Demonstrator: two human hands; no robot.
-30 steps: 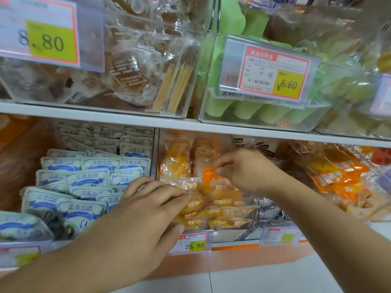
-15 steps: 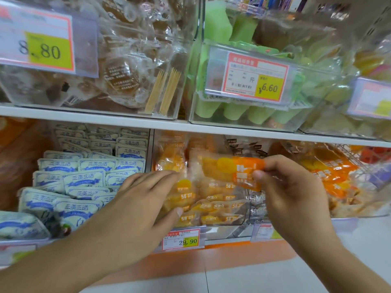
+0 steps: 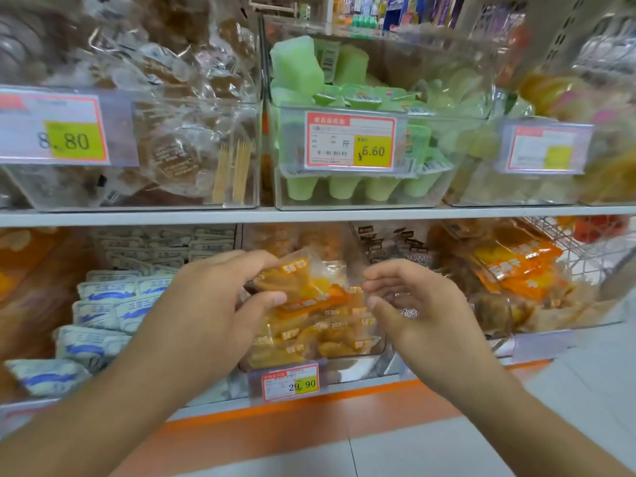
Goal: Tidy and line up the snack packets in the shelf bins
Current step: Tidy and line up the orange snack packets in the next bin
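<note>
A clear bin (image 3: 344,354) on the lower shelf holds several orange-and-yellow snack packets (image 3: 320,333). My left hand (image 3: 210,304) grips one orange packet (image 3: 296,282) by its left end, thumb under and fingers over, just above the pile. My right hand (image 3: 418,304) hovers at the packet's right end with fingers curled and apart, holding nothing. White-and-blue packets (image 3: 113,304) fill the bin to the left. Orange packets (image 3: 516,266) lie in the bin to the right.
A price tag reading 29.90 (image 3: 290,382) hangs on the bin's front. The upper shelf (image 3: 309,215) carries clear bins of brown wrapped snacks (image 3: 172,142) and green jelly cups (image 3: 344,94). A wire basket (image 3: 585,249) stands at far right. Orange trim and pale floor lie below.
The orange packet passed from my right hand to my left and came down towards the pile. My right hand let go and opened. The camera moved closer.
</note>
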